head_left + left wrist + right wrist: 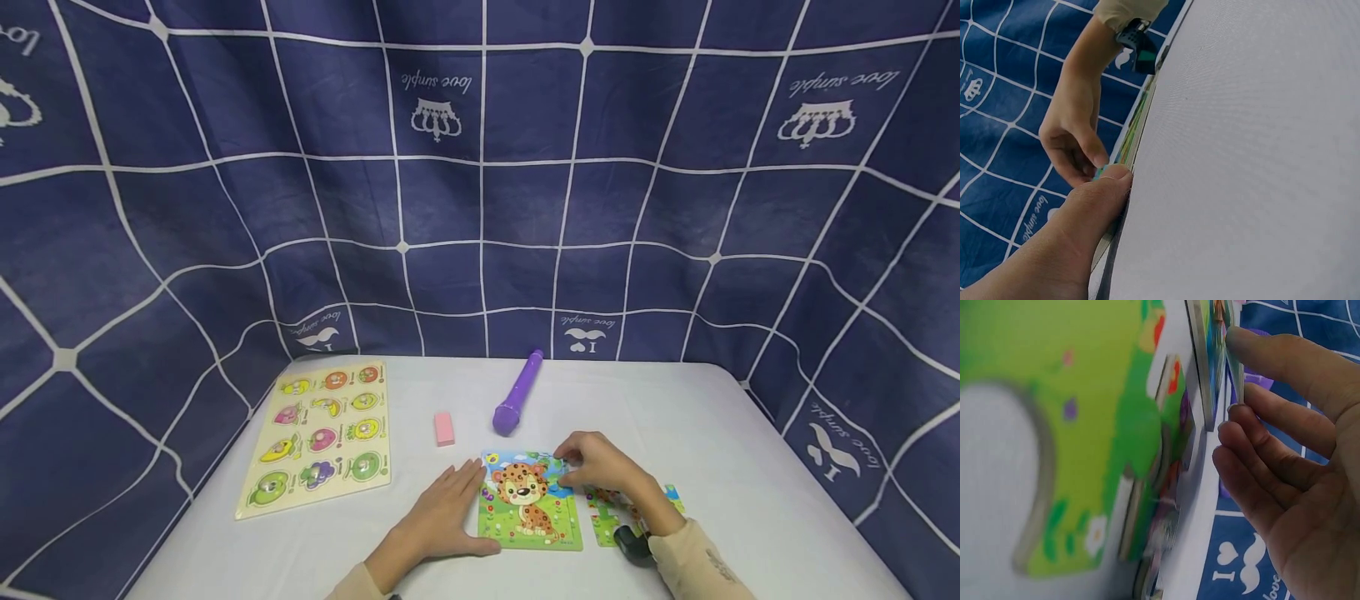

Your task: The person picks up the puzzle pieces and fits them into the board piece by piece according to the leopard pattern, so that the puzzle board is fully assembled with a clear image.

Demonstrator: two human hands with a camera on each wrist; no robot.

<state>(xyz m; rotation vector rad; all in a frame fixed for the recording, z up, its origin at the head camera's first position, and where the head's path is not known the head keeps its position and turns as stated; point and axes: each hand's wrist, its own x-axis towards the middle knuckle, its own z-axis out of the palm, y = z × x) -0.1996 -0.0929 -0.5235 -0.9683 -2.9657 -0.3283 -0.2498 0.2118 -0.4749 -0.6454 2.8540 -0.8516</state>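
A leopard jigsaw puzzle board [528, 508] lies on the white table, its picture showing a spotted cub on grass. My left hand [448, 512] rests along the board's left side, fingers extended and thumb by the lower left corner. Over the upper right corner, my right hand [600, 461] pinches a thin puzzle piece [1234, 372] between thumb and fingers. The left wrist view shows the left thumb [1094, 212] at the board's edge, with the right hand beyond. Loose puzzle pieces [604, 527] lie right of the board, partly covered by the right forearm; a green one [1091, 469] looms close in the right wrist view.
A wooden fruit peg puzzle [315, 433] lies at the left. Behind the board are a pink block [444, 429] and a purple toy microphone [517, 396]. A dark blue checked curtain [480, 200] surrounds the table's back and sides. A black wrist device [634, 547] sits on the right wrist.
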